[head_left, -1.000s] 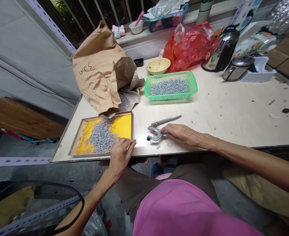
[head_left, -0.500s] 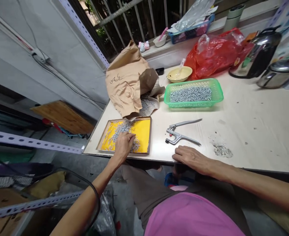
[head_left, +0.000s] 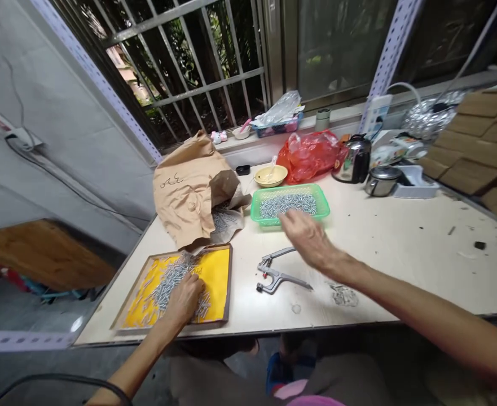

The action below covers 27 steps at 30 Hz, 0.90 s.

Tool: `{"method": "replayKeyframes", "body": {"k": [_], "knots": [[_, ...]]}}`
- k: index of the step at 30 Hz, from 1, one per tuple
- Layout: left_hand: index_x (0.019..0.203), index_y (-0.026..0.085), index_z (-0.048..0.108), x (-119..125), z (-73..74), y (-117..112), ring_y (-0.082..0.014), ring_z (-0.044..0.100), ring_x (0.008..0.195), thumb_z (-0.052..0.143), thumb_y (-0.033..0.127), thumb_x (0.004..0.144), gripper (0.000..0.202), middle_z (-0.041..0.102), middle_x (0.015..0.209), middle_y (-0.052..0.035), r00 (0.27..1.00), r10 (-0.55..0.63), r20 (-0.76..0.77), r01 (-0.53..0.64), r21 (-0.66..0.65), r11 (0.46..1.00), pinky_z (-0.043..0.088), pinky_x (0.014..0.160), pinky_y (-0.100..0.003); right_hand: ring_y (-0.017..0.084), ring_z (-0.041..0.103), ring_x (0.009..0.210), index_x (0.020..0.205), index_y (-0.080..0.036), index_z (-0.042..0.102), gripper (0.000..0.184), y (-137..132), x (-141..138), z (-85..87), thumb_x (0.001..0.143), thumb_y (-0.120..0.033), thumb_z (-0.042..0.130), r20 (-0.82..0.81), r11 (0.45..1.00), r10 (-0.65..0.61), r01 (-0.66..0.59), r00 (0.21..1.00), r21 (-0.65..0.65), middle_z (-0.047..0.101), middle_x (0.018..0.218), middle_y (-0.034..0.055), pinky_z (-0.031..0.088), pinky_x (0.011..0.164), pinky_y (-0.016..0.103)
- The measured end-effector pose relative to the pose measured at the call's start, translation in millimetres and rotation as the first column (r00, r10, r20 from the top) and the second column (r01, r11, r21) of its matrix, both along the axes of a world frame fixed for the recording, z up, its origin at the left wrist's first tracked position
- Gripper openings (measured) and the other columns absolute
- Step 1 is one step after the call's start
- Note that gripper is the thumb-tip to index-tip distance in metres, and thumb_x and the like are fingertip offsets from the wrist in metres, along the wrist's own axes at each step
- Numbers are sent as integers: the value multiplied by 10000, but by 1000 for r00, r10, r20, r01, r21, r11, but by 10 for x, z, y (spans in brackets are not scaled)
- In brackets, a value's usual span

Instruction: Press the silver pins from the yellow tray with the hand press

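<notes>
My left hand (head_left: 185, 297) rests on a heap of small silver screw-like pieces (head_left: 170, 285) in a shallow cardboard tray (head_left: 230, 282) with a yellow bottom. Its fingers are drawn together and point down; whatever is between them is hidden. My right hand (head_left: 307, 237) is raised above the table at the front edge of a green plastic basket (head_left: 325, 210), which holds many short silver metal pieces (head_left: 288, 204). Its fingers bend downward, slightly blurred. Below that hand lie grey hand pliers (head_left: 280, 276) with handles spread, one handle partly covered by the hand.
Behind the tray stands a crumpled brown paper bag (head_left: 184, 197) with metal pieces at its mouth. Farther back are a yellow bowl (head_left: 271, 176), a red plastic bag (head_left: 309, 158), a kettle (head_left: 353, 160) and a lidded metal pot (head_left: 382, 181). Stacked cardboard (head_left: 476, 141) is at right.
My right hand has lifted from the table's front edge and moved forward to the green basket. My left hand stays on the heap in the tray. The view has tilted up and turned right.
</notes>
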State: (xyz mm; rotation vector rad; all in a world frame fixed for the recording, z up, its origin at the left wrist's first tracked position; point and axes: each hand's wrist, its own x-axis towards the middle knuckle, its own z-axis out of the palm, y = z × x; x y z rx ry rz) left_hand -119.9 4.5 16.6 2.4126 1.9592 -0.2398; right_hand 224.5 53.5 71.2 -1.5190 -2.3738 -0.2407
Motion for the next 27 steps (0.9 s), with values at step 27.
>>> {"method": "replayKeyframes", "body": {"k": [27], "knots": [[691, 124, 587, 1576, -225, -394, -21, 349, 357, 754, 371, 594, 314, 520, 512, 42, 85, 766, 637, -169, -749, 641, 233, 323, -170, 193, 474, 845, 974, -171, 545, 162, -762, 265, -921, 901, -134, 405, -80, 856, 289, -295, 954, -426, 533, 958, 83, 322, 710, 311]]}}
